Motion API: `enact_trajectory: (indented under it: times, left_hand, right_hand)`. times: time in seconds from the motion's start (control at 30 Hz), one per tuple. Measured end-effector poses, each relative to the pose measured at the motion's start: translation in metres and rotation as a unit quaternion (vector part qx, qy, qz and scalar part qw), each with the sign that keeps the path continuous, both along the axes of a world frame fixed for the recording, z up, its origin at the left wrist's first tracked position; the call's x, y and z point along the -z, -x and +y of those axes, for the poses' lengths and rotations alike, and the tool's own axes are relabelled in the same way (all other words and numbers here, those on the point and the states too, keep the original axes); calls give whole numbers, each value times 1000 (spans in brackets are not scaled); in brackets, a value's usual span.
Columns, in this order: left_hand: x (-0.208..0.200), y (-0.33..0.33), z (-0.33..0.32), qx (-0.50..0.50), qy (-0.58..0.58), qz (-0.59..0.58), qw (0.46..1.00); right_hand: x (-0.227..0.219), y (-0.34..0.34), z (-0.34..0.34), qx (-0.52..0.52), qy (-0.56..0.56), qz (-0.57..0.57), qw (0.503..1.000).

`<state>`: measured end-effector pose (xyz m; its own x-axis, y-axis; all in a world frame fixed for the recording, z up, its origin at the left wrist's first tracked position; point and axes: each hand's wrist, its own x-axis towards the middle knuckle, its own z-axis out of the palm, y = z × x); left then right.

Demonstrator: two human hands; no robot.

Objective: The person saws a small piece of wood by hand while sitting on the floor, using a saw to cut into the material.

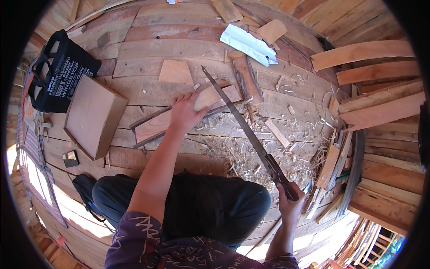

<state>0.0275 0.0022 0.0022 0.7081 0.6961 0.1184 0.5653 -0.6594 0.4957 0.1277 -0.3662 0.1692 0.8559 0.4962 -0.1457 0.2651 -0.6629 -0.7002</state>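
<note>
My right hand (290, 197) is closed around the dark handle of a long, tapering hand saw (246, 127). Its blade slants up and left across the work, its teeth too fine to make out. My left hand (187, 110) presses down on a short pale board (209, 97), thumb and fingers spread on either side of its end. That board lies over a long, narrow wooden trough (154, 124) with dark raised sides, resting on the plank floor. The blade passes above the trough's right part; whether they touch I cannot tell.
A bark-edged wood piece (246, 76), a white sheet (248, 45) and a flat offcut (175, 71) lie beyond. Wood shavings (242, 154) litter the right side. Leftward are a shallow box (96, 119) and black bag (65, 71); curved boards (376, 74) stand at right.
</note>
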Motion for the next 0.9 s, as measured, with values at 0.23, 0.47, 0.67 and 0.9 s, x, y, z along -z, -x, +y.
enact_trajectory:
  times: [0.23,0.47,0.67,0.9]
  left_hand:
    - [3,2,1,4,-12,11,1000]
    - [2,3,3,16,-24,4,1000]
    - [-1,2,-1,5,-25,-8,1000]
    - [5,2,-5,-9,-53,-12,998]
  right_hand:
    - [6,0,-1,-15,8,-2,1000]
    - [13,-15,-3,11,3,15,1000]
    - [16,-14,-7,3,4,38,999]
    - [20,-15,-18,-34,48,59,997]
